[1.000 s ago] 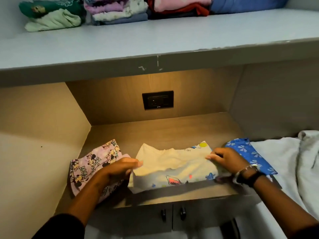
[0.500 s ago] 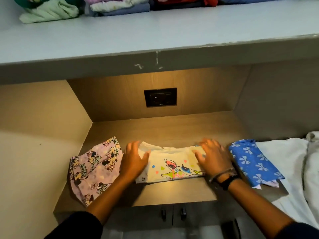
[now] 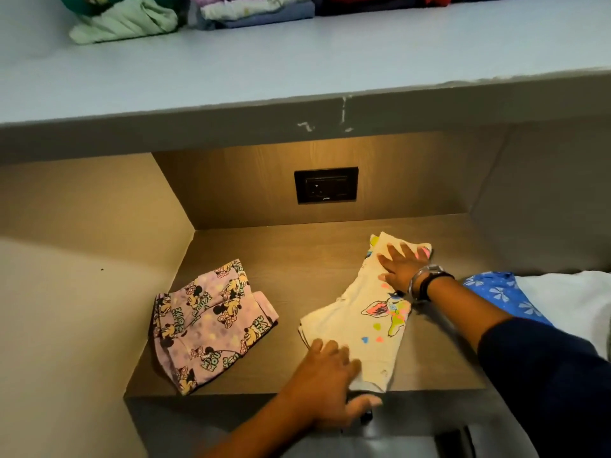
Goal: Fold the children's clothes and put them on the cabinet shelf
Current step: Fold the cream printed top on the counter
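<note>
Your left hand (image 3: 325, 375) lies flat, fingers spread, on the near end of the cream printed garment (image 3: 367, 312), which sits folded into a long strip, angled from front-left to back-right on the wooden shelf (image 3: 297, 259). Your right hand (image 3: 401, 264) presses open-palmed on its far end, gripping nothing as far as the angle lets you judge. The pink cartoon-print garment (image 3: 208, 322) lies apart to the left on the same shelf, the blue bow-print piece (image 3: 502, 292) lies off to the right, and folded clothes (image 3: 198, 11) line the grey upper shelf (image 3: 297, 61).
</note>
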Available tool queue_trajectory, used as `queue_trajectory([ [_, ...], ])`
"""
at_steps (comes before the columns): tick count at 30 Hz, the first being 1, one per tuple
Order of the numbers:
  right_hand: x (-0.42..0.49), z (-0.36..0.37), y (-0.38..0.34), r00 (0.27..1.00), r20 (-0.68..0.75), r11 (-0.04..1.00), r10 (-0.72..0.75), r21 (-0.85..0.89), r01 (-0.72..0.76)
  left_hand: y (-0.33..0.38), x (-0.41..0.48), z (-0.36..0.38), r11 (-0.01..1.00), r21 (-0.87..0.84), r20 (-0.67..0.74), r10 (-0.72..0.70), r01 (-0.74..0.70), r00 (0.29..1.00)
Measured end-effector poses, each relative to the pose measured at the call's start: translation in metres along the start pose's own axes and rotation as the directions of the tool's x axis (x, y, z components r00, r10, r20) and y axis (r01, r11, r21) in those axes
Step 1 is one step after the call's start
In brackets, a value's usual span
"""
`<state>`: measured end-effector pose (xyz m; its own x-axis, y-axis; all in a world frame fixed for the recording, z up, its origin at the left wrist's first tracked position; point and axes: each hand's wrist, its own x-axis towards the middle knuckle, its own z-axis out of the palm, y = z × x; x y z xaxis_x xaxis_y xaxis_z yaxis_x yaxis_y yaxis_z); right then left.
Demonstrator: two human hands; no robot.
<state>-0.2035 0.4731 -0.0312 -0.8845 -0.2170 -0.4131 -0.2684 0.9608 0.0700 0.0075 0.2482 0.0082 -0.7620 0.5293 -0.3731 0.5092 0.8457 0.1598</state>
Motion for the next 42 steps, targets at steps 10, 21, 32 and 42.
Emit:
queue_trajectory([
  [10,-0.102,0.027,-0.052,0.86,-0.42,0.915,-0.289,0.144,0.377,-0.03,0.015,0.027,0.971,-0.023,-0.06,0.235,-0.237,0.97],
  [21,-0.194,0.112,-0.067,0.843,-0.431,0.943,-0.321,-0.063,0.327,-0.032,0.009,0.054,0.946,0.154,-0.313,0.32,-0.285,0.894],
  [32,-0.203,0.045,-0.036,0.938,-0.34,0.58,-0.063,0.752,0.312,-0.028,0.007,-0.053,0.823,-0.527,0.11,0.314,-0.213,0.943],
  [42,-0.088,-0.009,-0.006,0.979,-0.153,0.707,0.136,0.707,0.012,-0.089,0.138,-0.084,0.742,-0.669,-0.018,-0.068,0.038,0.998],
])
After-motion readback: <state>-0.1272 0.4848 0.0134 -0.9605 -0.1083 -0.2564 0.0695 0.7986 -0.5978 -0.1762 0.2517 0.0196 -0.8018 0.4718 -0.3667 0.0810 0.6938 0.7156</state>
